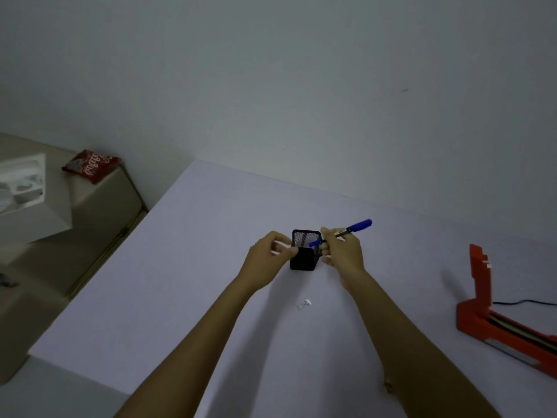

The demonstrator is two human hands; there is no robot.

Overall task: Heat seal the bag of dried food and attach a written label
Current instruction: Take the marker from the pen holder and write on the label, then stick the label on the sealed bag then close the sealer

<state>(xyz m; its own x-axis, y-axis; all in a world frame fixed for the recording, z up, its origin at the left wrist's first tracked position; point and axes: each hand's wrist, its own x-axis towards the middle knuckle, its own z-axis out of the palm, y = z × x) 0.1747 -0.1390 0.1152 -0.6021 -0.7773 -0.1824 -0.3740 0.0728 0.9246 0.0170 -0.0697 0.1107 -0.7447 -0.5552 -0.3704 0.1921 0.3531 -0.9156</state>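
**Blue marker held over the mesh pen holder**

The right hand (342, 251) has its fingers curled round a blue marker (346, 230), lying slantwise above a black mesh pen holder (304, 251) on the pale worktop (187, 282). The left hand (271, 254) pinches something small and white beside the holder. An orange heat sealer (494, 315) stands open at far right. A red food bag (90, 165) lies off on a side cabinet (105, 200). A small label (303, 305) rests nearer the person.

Dim room: bare grey wall (301, 70), white table (180, 282), perhaps beige cabinet (99, 206) at left.
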